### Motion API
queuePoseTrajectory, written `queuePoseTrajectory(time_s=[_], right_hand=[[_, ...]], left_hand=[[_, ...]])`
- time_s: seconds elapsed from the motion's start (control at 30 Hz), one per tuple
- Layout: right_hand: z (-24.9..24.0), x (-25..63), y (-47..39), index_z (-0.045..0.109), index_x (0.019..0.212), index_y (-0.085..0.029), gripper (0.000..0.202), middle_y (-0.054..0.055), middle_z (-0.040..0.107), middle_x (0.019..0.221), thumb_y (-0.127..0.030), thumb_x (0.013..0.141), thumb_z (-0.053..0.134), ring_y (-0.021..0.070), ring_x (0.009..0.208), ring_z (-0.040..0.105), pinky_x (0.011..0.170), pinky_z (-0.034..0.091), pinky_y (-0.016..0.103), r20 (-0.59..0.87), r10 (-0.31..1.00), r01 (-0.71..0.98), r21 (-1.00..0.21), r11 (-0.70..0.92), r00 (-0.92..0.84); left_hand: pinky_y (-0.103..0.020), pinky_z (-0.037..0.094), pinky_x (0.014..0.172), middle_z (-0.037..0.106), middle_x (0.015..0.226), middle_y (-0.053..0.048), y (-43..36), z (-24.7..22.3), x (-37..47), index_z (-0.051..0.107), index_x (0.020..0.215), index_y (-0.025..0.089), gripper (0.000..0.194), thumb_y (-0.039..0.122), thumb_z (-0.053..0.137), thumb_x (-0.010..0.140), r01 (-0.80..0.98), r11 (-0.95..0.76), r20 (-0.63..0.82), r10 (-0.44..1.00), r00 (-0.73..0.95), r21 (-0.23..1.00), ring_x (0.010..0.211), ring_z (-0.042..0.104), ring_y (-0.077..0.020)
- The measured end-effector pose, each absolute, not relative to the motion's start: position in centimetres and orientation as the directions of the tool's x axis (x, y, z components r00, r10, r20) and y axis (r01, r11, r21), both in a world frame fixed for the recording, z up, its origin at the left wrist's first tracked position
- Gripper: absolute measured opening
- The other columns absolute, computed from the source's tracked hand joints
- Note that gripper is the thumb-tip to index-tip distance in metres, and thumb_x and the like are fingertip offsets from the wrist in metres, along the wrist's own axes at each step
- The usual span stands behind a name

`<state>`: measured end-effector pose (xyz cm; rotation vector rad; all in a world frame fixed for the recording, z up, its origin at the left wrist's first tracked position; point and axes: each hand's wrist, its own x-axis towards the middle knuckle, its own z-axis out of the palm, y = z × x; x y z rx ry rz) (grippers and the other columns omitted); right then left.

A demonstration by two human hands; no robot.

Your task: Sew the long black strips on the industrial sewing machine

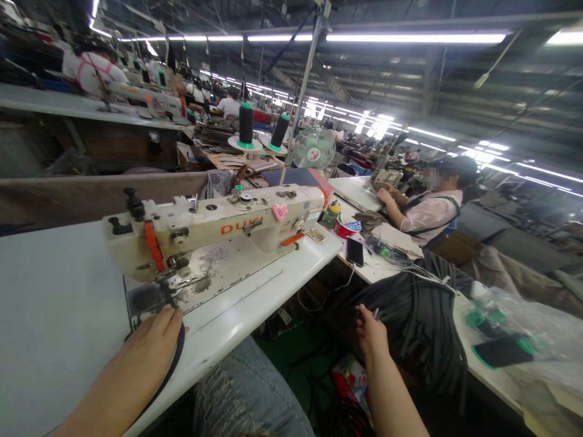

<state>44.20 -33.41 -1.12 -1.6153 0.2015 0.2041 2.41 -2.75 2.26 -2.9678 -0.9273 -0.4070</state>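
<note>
My left hand (157, 332) presses down on a black strap (175, 358) at the front of the sewing machine (214, 221), with its fingers together close to the needle area. The strap curves out from under the palm and back along my forearm; its far end is hidden by the fingers. Off the table's right edge, in the air, is my right hand (372, 331), fingers curled closed. A small shiny metallic tip shows at them, too small to name. Behind that hand hangs a thick bundle of dark strips (419, 321) over the side table.
On the side table (483, 364) lie a phone (354, 252) with a white cable, a red-and-white tub (347, 226) and bagged thread spools (503, 349). Two thread cones (246, 124) and a fan (314, 149) stand behind the machine. A co-worker (432, 209) sits at the right.
</note>
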Motion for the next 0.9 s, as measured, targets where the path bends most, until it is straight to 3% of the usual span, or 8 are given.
queuePoseTrajectory(time_s=[0.1,0.27,0.5,0.7,0.8,0.9], right_hand=[[-0.4,44.4,-33.2,0.063,0.08,-0.018,0.045,-0.01,0.042,0.044,-0.059,0.068,0.077,0.0044,0.034,0.032,0.033,0.018,0.018,-0.195,-0.053,-0.197,-0.98,-0.022,0.979],[0.1,43.9,-31.4,0.066,0.079,-0.015,0.048,-0.003,0.056,0.053,-0.047,0.051,0.089,0.0057,0.039,0.039,0.034,0.018,0.018,-0.189,0.034,-0.188,-0.982,-0.022,0.981],[1.9,43.2,-30.3,0.06,0.076,-0.018,0.05,-0.002,0.057,0.057,-0.066,0.068,0.074,0.0073,0.044,0.045,0.036,0.022,0.018,-0.098,-0.016,-0.098,-0.995,-0.004,0.995],[3.8,40.4,-28.0,0.071,0.087,-0.014,0.053,-0.002,0.059,0.055,-0.06,0.064,0.081,0.0053,0.041,0.036,0.038,0.024,0.021,-0.074,0.133,-0.054,-0.988,-0.146,0.988],[5.0,39.6,-27.1,0.073,0.096,-0.016,0.052,-0.003,0.06,0.056,-0.05,0.059,0.088,0.0103,0.048,0.046,0.042,0.031,0.022,-0.028,0.199,0.024,-0.967,-0.254,0.98],[6.1,39.4,-26.4,0.075,0.102,-0.02,0.051,0.0,0.067,0.066,-0.052,0.065,0.084,0.017,0.061,0.06,0.047,0.041,0.023,0.073,0.279,0.204,-0.854,-0.478,0.957]], left_hand=[[-0.046,0.057,0.103,0.066,0.131,-0.022,-3.0,2.9,2.5,0.07,0.125,0.005,0.06,-0.006,0.027,0.086,0.572,-0.819,0.229,0.566,0.792,0.044,0.119,0.066,-0.0306],[-0.048,0.054,0.107,0.064,0.134,-0.021,-3.3,2.6,2.5,0.069,0.128,0.008,0.057,-0.004,0.031,0.088,0.58,-0.813,0.23,0.572,0.787,0.036,0.123,0.064,-0.0305],[-0.051,0.053,0.107,0.063,0.133,-0.024,-3.1,1.3,2.5,0.069,0.126,0.005,0.049,0.002,0.033,0.093,0.555,-0.832,0.29,0.534,0.794,0.015,0.123,0.063,-0.0343],[-0.05,0.051,0.11,0.063,0.132,-0.023,-3.5,1.5,3.1,0.066,0.127,0.004,0.048,-0.003,0.035,0.091,0.588,-0.809,0.285,0.564,0.775,0.003,0.126,0.062,-0.0332],[-0.048,0.048,0.113,0.061,0.134,-0.023,-4.0,2.4,3.6,0.062,0.131,0.004,0.052,-0.008,0.033,0.089,0.596,-0.803,0.239,0.584,0.776,0.026,0.13,0.059,-0.0311],[-0.048,0.045,0.115,0.06,0.133,-0.023,-4.1,2.9,4.0,0.06,0.131,0.003,0.044,-0.003,0.039,0.092,0.61,-0.789,0.239,0.608,0.757,0.074,0.133,0.057,-0.0309]])
